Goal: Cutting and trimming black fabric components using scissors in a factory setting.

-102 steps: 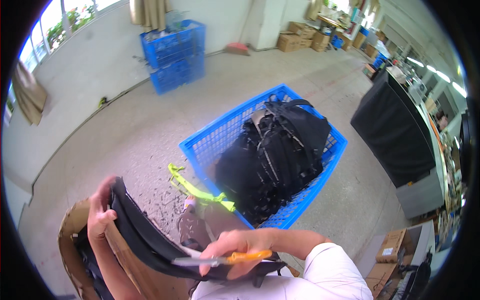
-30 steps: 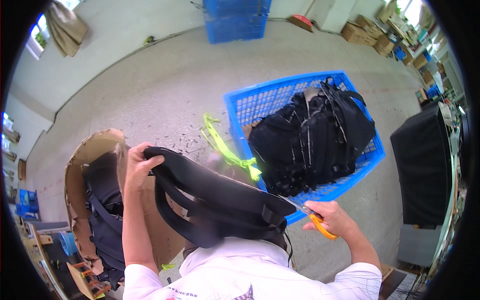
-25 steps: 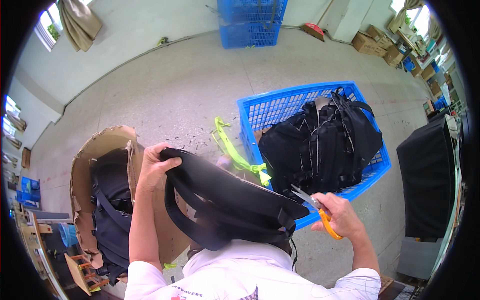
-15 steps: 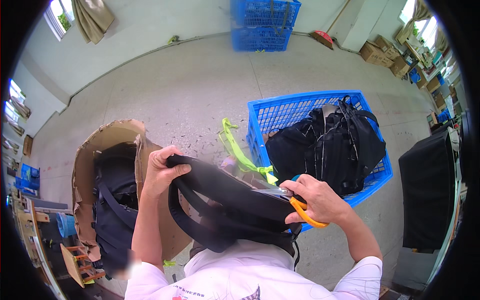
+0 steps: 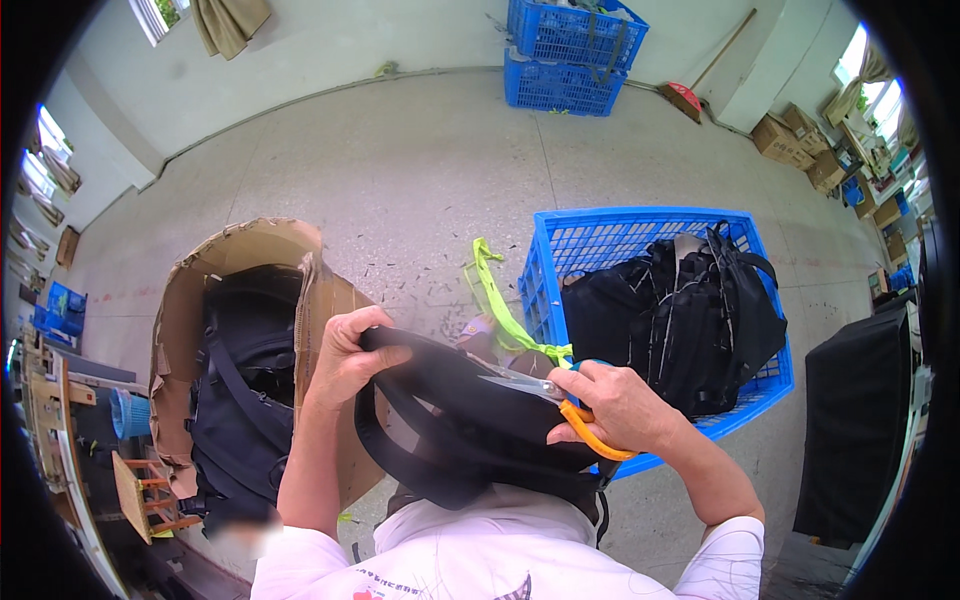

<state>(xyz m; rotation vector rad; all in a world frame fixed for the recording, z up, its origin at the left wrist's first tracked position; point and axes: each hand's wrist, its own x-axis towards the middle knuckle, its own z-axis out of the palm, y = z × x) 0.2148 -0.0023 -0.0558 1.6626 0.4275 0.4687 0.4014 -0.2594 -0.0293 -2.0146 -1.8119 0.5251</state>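
Gently curved black bag (image 5: 505, 420), broad looped strap (image 5: 395, 460), orange-handled scissors (image 5: 553, 389) alongside

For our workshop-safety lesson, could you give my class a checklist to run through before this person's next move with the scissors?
1. Left hand gripping the black fabric piece: ok.
2. Right hand holding the orange-handled scissors: ok.
3. Scissor blades apart from the left hand: ok.
4. Blades touching the black fabric piece: cannot tell from this angle.
5. Floor free of scraps: not ok, dark bits lie scattered.
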